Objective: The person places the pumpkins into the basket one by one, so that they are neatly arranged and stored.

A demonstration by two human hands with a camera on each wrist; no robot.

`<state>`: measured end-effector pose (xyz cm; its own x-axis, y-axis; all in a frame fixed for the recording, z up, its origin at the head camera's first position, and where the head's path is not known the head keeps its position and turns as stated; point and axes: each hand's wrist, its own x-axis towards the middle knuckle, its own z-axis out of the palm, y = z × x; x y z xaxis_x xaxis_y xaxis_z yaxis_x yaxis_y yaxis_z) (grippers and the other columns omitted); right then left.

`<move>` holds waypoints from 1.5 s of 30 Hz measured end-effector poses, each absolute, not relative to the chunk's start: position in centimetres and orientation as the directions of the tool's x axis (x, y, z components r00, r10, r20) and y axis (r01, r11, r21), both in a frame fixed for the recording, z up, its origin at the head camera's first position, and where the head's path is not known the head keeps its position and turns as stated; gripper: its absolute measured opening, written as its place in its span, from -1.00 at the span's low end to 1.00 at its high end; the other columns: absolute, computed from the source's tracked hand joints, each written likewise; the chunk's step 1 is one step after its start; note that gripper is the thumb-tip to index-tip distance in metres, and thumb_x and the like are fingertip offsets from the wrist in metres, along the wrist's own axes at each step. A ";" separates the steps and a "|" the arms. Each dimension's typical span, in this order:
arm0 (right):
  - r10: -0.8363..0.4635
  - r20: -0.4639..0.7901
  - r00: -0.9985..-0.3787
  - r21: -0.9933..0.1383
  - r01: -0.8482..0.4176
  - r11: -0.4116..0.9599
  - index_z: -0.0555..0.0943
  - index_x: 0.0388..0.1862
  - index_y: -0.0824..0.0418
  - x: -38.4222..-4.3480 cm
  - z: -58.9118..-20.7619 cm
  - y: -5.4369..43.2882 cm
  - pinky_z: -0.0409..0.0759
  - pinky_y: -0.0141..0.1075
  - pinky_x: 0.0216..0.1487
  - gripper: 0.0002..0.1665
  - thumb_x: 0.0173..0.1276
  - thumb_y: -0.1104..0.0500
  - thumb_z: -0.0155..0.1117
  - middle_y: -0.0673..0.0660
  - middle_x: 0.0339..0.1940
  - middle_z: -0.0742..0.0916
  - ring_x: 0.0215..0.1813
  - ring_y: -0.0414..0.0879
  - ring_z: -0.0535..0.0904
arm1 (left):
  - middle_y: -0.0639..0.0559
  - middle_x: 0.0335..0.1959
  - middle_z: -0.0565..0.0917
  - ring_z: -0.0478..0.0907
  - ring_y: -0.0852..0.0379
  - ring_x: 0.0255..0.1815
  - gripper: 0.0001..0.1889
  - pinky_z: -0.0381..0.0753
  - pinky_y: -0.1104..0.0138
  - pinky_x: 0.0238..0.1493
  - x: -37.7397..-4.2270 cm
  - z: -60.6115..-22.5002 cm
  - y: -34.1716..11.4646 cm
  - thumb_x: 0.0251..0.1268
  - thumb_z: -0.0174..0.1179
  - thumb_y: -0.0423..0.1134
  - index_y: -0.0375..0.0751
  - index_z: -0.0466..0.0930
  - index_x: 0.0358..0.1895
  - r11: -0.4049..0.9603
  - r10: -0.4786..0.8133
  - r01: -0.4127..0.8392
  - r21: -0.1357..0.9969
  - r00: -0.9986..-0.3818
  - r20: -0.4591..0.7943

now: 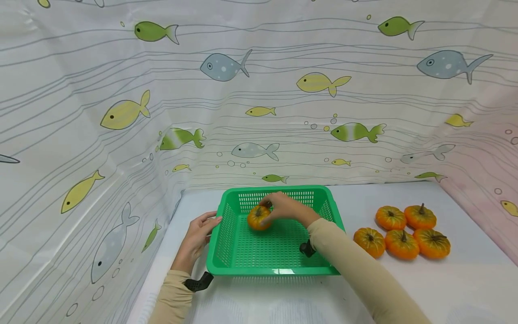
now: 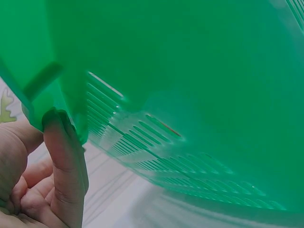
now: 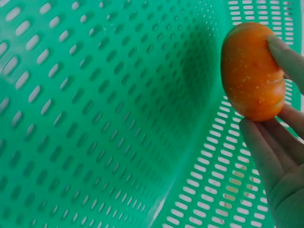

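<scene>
A green plastic basket (image 1: 271, 271) with slotted walls stands in front of me. At its left rim is my left hand (image 1: 197, 236); in the left wrist view, the fingers (image 2: 64, 166) curl up against the rim and grip it. Inside the basket, toward the back left, my right hand (image 1: 289, 209) holds a small orange pumpkin (image 1: 257, 220). The right wrist view has this pumpkin (image 3: 251, 71) pinched between thumb and fingers, over the perforated basket wall and floor.
Several more small pumpkins (image 1: 402, 244) sit in a group on the white table (image 1: 408, 288), right of the basket. Behind the table and at both sides hangs a white sheet (image 1: 279, 103) printed with fish. My right forearm crosses the basket's right front corner.
</scene>
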<state>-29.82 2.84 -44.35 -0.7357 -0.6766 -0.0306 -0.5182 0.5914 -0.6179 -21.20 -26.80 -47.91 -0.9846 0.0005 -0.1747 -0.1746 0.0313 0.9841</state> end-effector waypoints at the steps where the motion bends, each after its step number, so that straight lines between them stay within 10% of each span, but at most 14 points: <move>1: -0.675 -0.035 -0.737 -0.615 -0.517 0.596 0.63 0.29 0.25 -29.9 -44.5 2.6 0.65 -0.15 0.31 -0.24 0.16 -0.03 0.66 0.15 0.20 0.74 0.24 0.00 0.67 | 0.03 -0.08 0.79 0.79 0.22 -0.26 -0.44 0.80 0.32 -0.22 -21.2 -47.9 -26.8 0.50 0.28 -0.15 -0.30 0.41 0.44 0.034 0.002 -0.175 0.984 -0.985 -0.175; 45: -0.673 -0.065 -0.737 -0.605 -0.507 0.614 0.51 0.43 0.30 -30.0 -42.3 5.2 0.67 -0.03 0.30 -0.15 0.27 -0.04 0.58 0.26 0.38 0.65 0.32 0.12 0.65 | 0.12 -0.15 0.78 0.79 0.23 -0.28 -0.42 0.80 0.33 -0.22 -21.2 -47.8 -26.8 0.50 0.28 -0.13 -0.30 0.39 0.45 0.027 0.002 -0.192 0.981 -0.981 -0.192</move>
